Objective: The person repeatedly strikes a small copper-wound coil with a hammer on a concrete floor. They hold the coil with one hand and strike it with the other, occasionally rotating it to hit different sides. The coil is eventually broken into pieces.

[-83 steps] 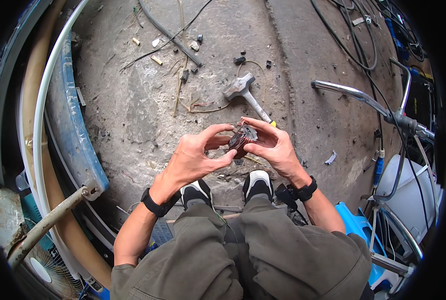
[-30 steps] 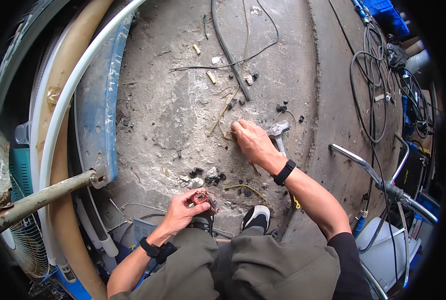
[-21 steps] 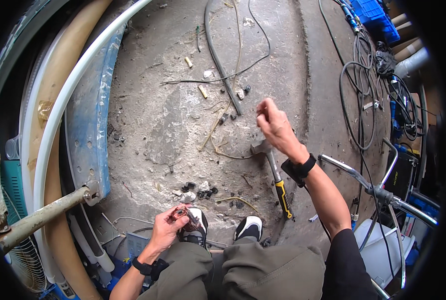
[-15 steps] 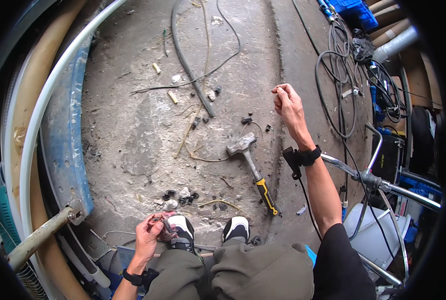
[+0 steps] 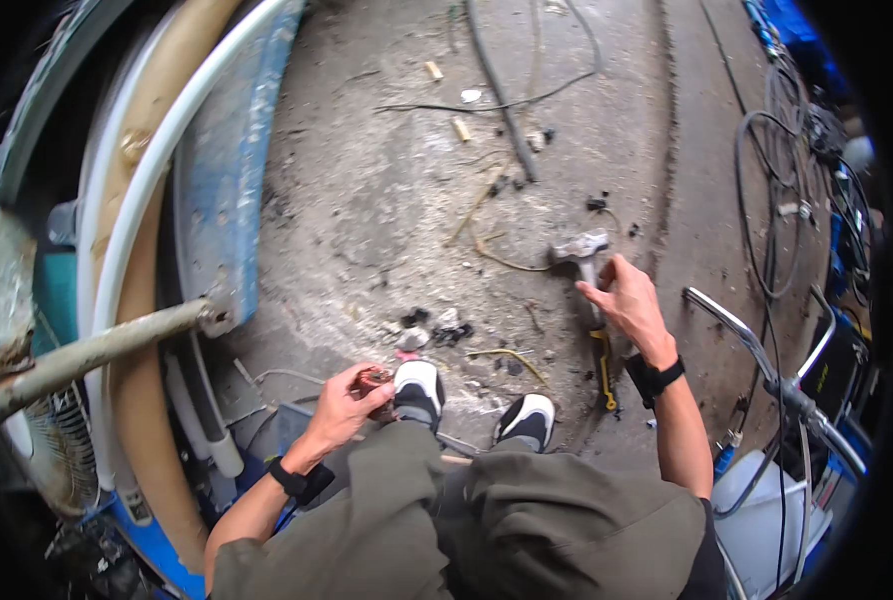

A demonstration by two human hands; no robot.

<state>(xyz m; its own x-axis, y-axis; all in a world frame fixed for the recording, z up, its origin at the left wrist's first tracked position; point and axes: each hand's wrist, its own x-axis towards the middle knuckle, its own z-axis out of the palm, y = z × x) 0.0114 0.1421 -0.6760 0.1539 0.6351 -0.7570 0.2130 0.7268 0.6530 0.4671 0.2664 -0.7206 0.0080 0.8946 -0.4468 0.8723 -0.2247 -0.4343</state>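
Near my left shoe, my left hand [image 5: 345,408] is closed around a small reddish, copper-coloured piece [image 5: 374,379]; its exact kind is not clear. My right hand [image 5: 635,308] is over the hammer's metal shaft, just below the head, thumb and forefinger apart; its other fingers are partly hidden, and contact with the shaft cannot be made out. The sledgehammer [image 5: 581,246] lies on the floor, its black and yellow grip [image 5: 603,365] pointing toward me. Black and whitish fragments [image 5: 449,327] lie scattered ahead of my shoes.
A rusty metal tube [image 5: 97,362] juts in from the left, beside long curved panels [image 5: 235,170] and a brown roll. Dark cables [image 5: 507,95] cross the floor ahead. At right stand a chrome tubular frame [image 5: 732,325], a white bin [image 5: 767,495] and coiled cables [image 5: 767,150].
My right hand has come down from mid-air to the hammer, its fingers spreading. My left hand still holds the reddish piece. The whole view has shifted, with floor things now farther right.
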